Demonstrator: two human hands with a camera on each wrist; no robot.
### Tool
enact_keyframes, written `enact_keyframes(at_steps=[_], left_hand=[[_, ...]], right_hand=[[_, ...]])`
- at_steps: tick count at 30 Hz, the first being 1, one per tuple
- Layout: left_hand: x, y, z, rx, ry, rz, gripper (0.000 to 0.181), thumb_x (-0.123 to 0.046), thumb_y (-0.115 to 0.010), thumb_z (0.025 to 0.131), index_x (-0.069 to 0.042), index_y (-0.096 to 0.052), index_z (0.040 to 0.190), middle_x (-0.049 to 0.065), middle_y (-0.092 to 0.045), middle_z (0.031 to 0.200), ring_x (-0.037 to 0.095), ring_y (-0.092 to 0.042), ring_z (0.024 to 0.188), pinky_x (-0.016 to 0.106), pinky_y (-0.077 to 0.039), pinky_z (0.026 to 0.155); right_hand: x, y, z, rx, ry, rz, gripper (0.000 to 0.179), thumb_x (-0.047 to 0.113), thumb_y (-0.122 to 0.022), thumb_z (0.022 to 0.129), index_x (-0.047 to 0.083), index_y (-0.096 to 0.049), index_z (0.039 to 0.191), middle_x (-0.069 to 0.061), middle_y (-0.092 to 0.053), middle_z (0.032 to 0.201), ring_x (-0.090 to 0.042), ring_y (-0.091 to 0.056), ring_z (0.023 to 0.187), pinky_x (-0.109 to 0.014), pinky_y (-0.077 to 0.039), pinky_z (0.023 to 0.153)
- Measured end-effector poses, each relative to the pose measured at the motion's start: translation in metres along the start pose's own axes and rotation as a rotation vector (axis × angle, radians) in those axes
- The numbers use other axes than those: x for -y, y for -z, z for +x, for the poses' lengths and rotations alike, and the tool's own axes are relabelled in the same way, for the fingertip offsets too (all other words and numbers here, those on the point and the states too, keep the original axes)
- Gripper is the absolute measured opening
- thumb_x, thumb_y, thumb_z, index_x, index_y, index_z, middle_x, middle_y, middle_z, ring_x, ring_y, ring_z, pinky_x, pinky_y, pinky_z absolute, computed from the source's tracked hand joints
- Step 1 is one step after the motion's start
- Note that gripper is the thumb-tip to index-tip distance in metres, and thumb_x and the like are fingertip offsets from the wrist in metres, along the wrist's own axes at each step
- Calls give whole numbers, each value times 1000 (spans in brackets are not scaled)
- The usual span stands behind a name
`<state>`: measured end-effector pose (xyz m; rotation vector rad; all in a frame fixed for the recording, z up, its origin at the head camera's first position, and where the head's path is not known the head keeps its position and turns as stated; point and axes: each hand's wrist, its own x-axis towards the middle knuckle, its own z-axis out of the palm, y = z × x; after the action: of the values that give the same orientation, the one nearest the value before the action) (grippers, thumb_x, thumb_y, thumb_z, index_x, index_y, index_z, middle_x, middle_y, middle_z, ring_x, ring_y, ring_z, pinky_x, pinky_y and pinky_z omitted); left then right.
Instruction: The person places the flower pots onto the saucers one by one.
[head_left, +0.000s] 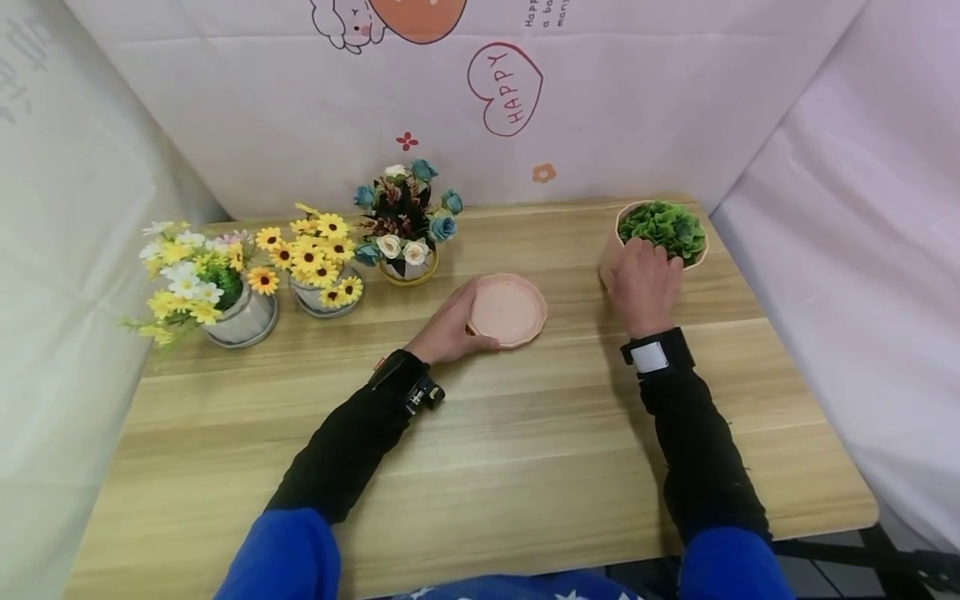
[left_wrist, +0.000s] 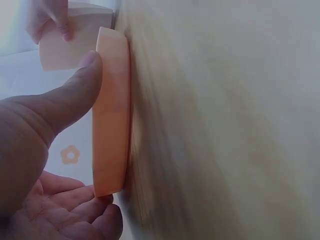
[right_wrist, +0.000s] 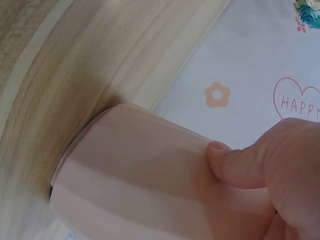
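On the middle of the table lies a round pink plant saucer (head_left: 512, 310) with a scalloped rim. My left hand (head_left: 450, 327) grips its left side, thumb at the near edge and fingers at the far side; the left wrist view shows the saucer's side wall (left_wrist: 111, 115) down against the wood. At the back right stands a pale pink flowerpot (right_wrist: 135, 170) with a leafy green plant (head_left: 663, 229) in it. My right hand (head_left: 647, 285) holds this pot by its near rim, the thumb pressed on the outer wall. The plant and rim partly hide the right fingers.
Along the back left stand a pot of white and yellow flowers (head_left: 243, 321), a pot of yellow daisies (head_left: 318, 262) and a pot of blue and cream roses (head_left: 408, 225). A printed white cloth (head_left: 615, 100) hangs behind the wooden table (head_left: 540, 450).
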<state>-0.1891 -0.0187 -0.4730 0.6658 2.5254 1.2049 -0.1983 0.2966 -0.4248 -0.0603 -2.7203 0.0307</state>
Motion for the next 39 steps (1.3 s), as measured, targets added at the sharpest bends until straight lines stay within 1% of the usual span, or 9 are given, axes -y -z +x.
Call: enact_keyframes(at_steps=[7,11,16,19,26,31,34,36,39], left_hand=[[7,9,-25,14,8,6,117,-30,-91,85,-1,-14,168,20,-22,175,33,-23,163,47,-23,135],[11,13,-39,12,-8,12,117,-29,-92,84,-1,-15,168,20,-22,175,33,-24,163,49,-24,134],[11,17,-56,18,17,24,120,-29,-92,84,0,-12,168,21,-19,176,35,-21,164,51,-23,134],[11,17,-63,16,31,25,120,-30,-92,84,0,-12,168,21,-17,176,36,-19,164,53,-21,135],[14,15,-70,1,30,-7,119,-30,-92,84,-4,-13,169,17,-18,177,34,-20,164,54,-21,134],[15,16,-71,-4,41,-5,120,-30,-92,83,-2,-13,169,18,-18,177,36,-20,164,55,-21,134],[15,16,-72,-4,45,-3,121,-30,-93,83,-1,-13,169,20,-18,176,37,-20,163,55,-22,134],[15,16,-72,-3,47,1,121,-30,-93,83,0,-13,168,20,-19,176,38,-21,163,56,-22,134],[14,17,-71,-5,49,9,120,-31,-93,83,-1,-14,169,19,-20,176,37,-21,163,55,-23,134]], right_hand=[[-1,3,1,31,14,6,32,15,-77,96,-9,-56,94,-32,-66,91,-51,-64,86,-62,-50,74],[-1,4,0,43,22,10,32,15,-76,96,-10,-56,94,-33,-66,91,-51,-64,86,-63,-50,74],[2,7,-3,53,30,17,32,14,-76,96,-10,-57,96,-33,-66,91,-51,-64,86,-63,-50,74],[5,10,-9,36,49,8,31,14,-77,95,-10,-57,93,-31,-65,87,-50,-63,82,-61,-50,71],[19,15,-29,-38,156,-28,35,15,-82,91,-5,-54,85,-23,-59,75,-44,-59,69,-52,-45,59],[33,20,-44,-84,238,-13,29,6,-73,94,-1,-49,80,-19,-54,71,-41,-56,64,-45,-36,53],[42,24,-52,-92,272,-3,27,2,-67,94,1,-46,78,-17,-52,69,-39,-54,62,-41,-32,52],[47,26,-57,-89,284,17,28,3,-69,94,2,-46,78,-16,-52,69,-38,-53,62,-39,-30,53],[56,30,-63,-84,297,32,30,6,-71,94,2,-46,79,-15,-52,70,-38,-55,64,-40,-32,54]])
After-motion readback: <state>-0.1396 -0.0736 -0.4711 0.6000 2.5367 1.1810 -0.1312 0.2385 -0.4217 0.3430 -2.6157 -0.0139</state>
